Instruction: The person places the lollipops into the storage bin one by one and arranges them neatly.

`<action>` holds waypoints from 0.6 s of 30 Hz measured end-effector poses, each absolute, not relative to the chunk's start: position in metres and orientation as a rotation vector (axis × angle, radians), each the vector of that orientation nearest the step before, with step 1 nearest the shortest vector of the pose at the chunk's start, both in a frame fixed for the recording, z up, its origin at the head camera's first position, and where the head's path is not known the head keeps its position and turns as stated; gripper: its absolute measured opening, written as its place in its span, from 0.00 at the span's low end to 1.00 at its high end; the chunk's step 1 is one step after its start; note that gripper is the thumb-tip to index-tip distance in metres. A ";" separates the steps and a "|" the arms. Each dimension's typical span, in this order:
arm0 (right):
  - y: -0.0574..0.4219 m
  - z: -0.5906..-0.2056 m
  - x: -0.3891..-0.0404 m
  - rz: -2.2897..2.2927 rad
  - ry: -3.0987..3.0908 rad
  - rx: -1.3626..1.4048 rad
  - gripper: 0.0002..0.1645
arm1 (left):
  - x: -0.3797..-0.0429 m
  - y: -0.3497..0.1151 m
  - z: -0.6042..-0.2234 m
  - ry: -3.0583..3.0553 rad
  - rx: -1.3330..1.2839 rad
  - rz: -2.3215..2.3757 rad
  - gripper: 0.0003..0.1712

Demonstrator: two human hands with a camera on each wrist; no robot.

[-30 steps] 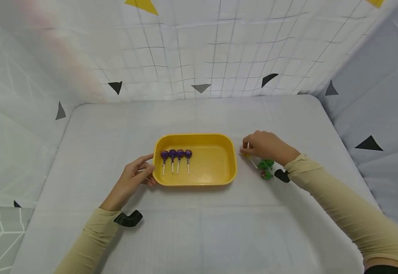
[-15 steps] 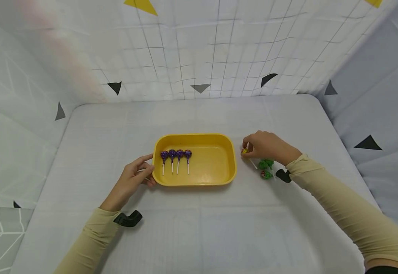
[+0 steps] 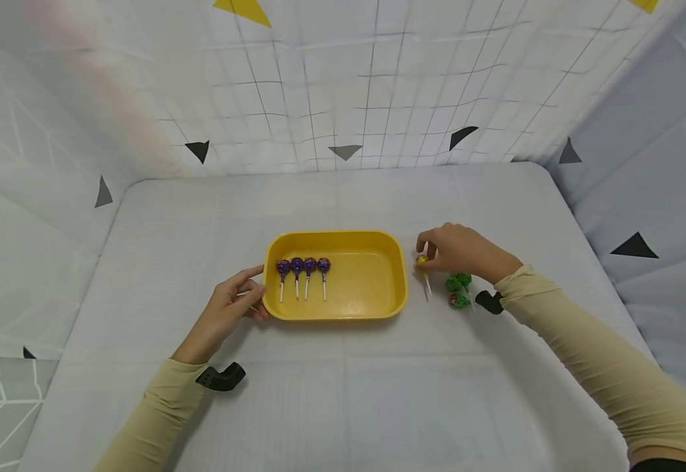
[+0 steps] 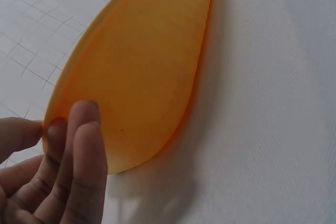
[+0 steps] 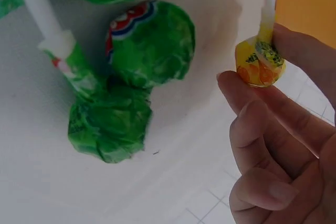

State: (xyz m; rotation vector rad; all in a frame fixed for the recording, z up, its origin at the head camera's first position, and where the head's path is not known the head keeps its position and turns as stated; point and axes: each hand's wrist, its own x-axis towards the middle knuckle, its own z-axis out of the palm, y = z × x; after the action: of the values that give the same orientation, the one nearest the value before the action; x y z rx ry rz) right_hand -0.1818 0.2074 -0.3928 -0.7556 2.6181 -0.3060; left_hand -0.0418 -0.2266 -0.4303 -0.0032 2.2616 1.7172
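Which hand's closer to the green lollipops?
Right. The right hand is just beyond the green lollipops in the head view, pinching a yellow lollipop; the left hand holds the yellow tray at its left end, across from them.

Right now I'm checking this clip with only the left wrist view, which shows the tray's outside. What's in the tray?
Observer: Four purple lollipops lie side by side in the tray.
Reviewer: And what does the right hand have?
Observer: The right hand pinches a yellow lollipop by its head.
Reviewer: Anything lying near that hand?
Observer: Yes, green lollipops on the table, outside the tray on the person's right.
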 end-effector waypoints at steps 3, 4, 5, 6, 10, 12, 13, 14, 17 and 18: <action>0.207 -0.388 -0.181 -0.292 2.633 -0.773 0.18 | -0.042 -0.226 -0.429 2.262 -0.001 1.720 0.31; 0.207 -0.385 -0.180 -0.291 2.639 -0.778 0.17 | -0.041 -0.226 -0.429 2.263 0.001 1.721 0.31; 0.206 -0.383 -0.180 -0.293 2.644 -0.783 0.17 | -0.041 -0.226 -0.429 2.263 0.003 1.724 0.31; 0.206 -0.380 -0.180 -0.293 2.649 -0.788 0.16 | -0.041 -0.226 -0.429 2.264 0.005 1.726 0.31; 0.206 -0.371 -0.179 -0.316 2.664 -0.790 0.14 | -0.041 -0.226 -0.429 2.268 0.015 1.734 0.31; 0.207 -0.368 -0.180 -0.323 2.671 -0.792 0.13 | -0.041 -0.226 -0.429 2.269 0.013 1.734 0.31; 0.207 -0.366 -0.180 -0.329 2.674 -0.796 0.13 | -0.041 -0.226 -0.430 2.269 0.013 1.734 0.31; 0.207 -0.365 -0.180 -0.336 2.676 -0.800 0.13 | -0.041 -0.226 -0.430 2.270 0.011 1.733 0.31; 0.207 -0.362 -0.181 -0.341 2.686 -0.790 0.12 | -0.040 -0.225 -0.430 2.271 0.010 1.732 0.31; 0.207 -0.361 -0.181 -0.344 2.689 -0.785 0.12 | -0.041 -0.225 -0.430 2.271 0.010 1.732 0.31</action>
State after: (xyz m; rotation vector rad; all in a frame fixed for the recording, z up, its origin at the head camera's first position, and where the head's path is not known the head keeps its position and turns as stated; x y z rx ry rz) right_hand -0.1811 0.2068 -0.3614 -0.7849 2.6891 -0.3443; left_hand -0.0405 -0.2253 -0.4298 0.0104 2.2712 1.7320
